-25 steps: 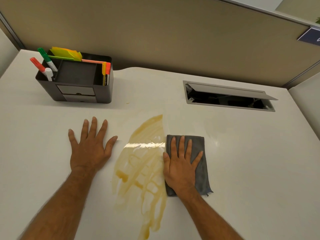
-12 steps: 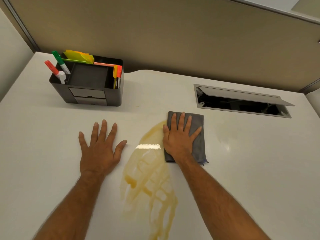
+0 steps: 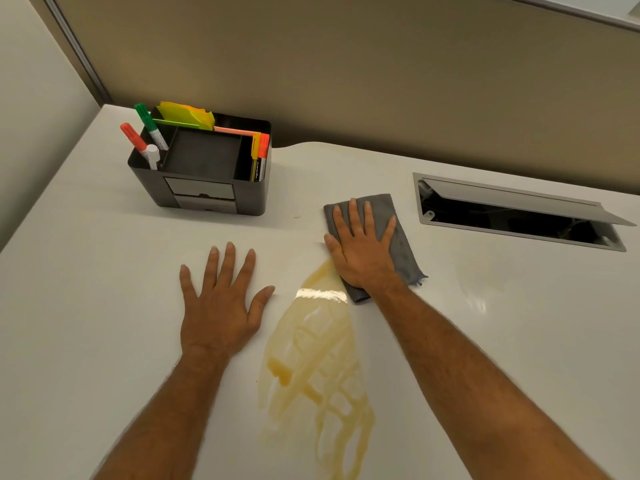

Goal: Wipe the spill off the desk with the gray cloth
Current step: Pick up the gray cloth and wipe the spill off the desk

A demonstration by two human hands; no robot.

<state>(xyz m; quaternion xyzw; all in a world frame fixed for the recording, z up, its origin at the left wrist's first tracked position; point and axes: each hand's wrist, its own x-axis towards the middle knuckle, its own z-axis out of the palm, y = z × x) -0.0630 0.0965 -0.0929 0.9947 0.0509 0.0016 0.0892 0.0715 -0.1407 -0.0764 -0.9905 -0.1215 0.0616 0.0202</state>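
Observation:
A yellowish-brown spill [image 3: 311, 368] streaks the white desk [image 3: 519, 341] between my forearms and runs off toward the near edge. The folded gray cloth [image 3: 398, 237] lies flat at the spill's far right end. My right hand [image 3: 362, 245] presses down on the cloth with fingers spread, its palm covering most of it. My left hand [image 3: 221, 299] rests flat on bare desk to the left of the spill, fingers apart, holding nothing.
A black desk organizer [image 3: 204, 168] with markers and sticky notes stands at the back left. A cable hatch [image 3: 519, 213] with its lid raised sits in the desk at the back right. A beige partition wall [image 3: 346, 71] runs behind the desk.
My right hand has pushed the cloth away from me along the spill's right edge to its far tip. The strip it crossed looks cleaner. My left hand stays planted.

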